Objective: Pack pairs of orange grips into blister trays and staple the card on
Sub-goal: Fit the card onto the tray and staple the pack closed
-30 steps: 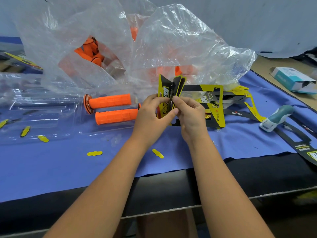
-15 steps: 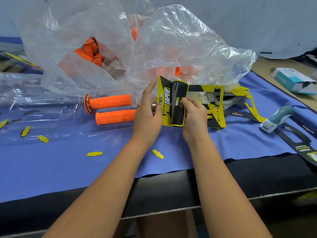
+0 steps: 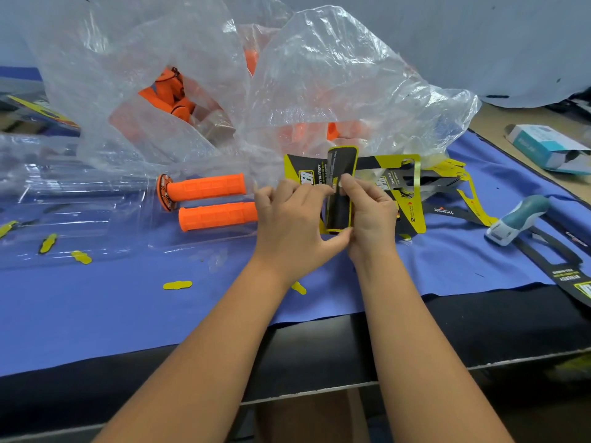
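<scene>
Surface: blue cloth point(image 3: 96, 314) spread over a dark bench, pale sheeting hung behind it.
Landmark: the black and yellow card point(image 3: 340, 187), held up just above the cloth near the middle. Everything below is placed off that.
Left hand: left hand point(image 3: 294, 219) has its fingers curled over the card's left part, thumb tucked under the bottom edge. So it's gripping the card.
Right hand: right hand point(image 3: 367, 212) pinches the folded dark flap from the right, thumb on the front face. Also gripping the card.
Orange grips: two orange grips point(image 3: 208, 199) lie side by side just left of the card, one above the other, sitting in a clear blister tray point(image 3: 96, 219).
Bag: big crumpled clear plastic bag point(image 3: 319, 91) behind the card, more orange grips inside.
Spare cards: a loose pile of cards point(image 3: 447, 187) just right of the held one.
Stapler: white and teal stapler point(image 3: 518, 219) further right on the cloth.
Box: small white and teal box point(image 3: 543, 145) far right, off the cloth.
Bits: yellow punched-out scraps point(image 3: 177, 285) scattered on the cloth left of and below the card.
</scene>
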Demonstrator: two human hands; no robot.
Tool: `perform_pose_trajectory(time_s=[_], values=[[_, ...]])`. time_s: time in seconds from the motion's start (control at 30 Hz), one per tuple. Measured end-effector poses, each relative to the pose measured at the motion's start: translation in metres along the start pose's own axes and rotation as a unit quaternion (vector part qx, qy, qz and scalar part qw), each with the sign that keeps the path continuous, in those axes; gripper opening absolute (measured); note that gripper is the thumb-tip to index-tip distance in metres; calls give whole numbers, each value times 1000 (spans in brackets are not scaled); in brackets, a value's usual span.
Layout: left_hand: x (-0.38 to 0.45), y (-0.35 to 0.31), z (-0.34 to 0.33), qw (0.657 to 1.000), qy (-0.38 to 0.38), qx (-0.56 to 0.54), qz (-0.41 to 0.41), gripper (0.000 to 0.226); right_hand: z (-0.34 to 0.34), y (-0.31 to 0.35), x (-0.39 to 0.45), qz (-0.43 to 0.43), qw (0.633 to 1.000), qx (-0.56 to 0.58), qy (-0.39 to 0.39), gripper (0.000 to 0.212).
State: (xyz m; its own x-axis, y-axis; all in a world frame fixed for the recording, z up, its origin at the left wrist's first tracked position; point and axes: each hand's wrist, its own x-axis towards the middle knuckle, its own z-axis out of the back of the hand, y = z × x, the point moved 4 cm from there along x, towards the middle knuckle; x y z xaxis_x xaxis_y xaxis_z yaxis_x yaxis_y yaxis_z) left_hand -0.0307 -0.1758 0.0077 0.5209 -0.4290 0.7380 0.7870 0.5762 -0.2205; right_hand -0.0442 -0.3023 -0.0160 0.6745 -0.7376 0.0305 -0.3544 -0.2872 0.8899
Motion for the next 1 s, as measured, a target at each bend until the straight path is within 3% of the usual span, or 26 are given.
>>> perform_pose_trajectory(time_s=[0.1, 0.23, 0.3, 0.4, 0.5, 0.57, 0.67, 0.73, 0.8, 0.93, 1.0], values=[[1, 3, -4, 999, 44, 22, 17, 57, 2, 3, 0, 36, 999, -14, -23, 32], [0, 8, -3, 998, 42, -31, 34, 12, -6, 8, -6, 138, 983, -118, -2, 23], [1, 13, -4, 994, 43, -69, 78, 6, -10, 11, -13, 209, 957, -203, 3, 27], [6, 26, -6, 974, 18, -163, 155, 17, -15, 19, -29, 351, 887, -299, -5, 12], [13, 33, -7, 935, 11, -274, 226, 37, -24, 25, -47, 495, 790, -362, 9, 16], [15, 31, -8, 902, 19, -342, 261, 38, -31, 25, -56, 540, 742, -395, 39, 14], [22, 30, -7, 821, -7, -464, 332, 31, -39, 23, -62, 551, 718, -417, 84, 15], [32, 33, -5, 791, -16, -496, 357, 35, -41, 21, -62, 548, 702, -445, 93, 17], [43, 37, -1, 795, -20, -493, 352, 34, -42, 18, -59, 529, 692, -484, 87, 20], [52, 38, 2, 823, -18, -465, 326, 43, -39, 18, -53, 460, 736, -493, 62, 25], [50, 37, 0, 830, -20, -454, 324, 43, -38, 20, -49, 447, 733, -510, 44, 26]])
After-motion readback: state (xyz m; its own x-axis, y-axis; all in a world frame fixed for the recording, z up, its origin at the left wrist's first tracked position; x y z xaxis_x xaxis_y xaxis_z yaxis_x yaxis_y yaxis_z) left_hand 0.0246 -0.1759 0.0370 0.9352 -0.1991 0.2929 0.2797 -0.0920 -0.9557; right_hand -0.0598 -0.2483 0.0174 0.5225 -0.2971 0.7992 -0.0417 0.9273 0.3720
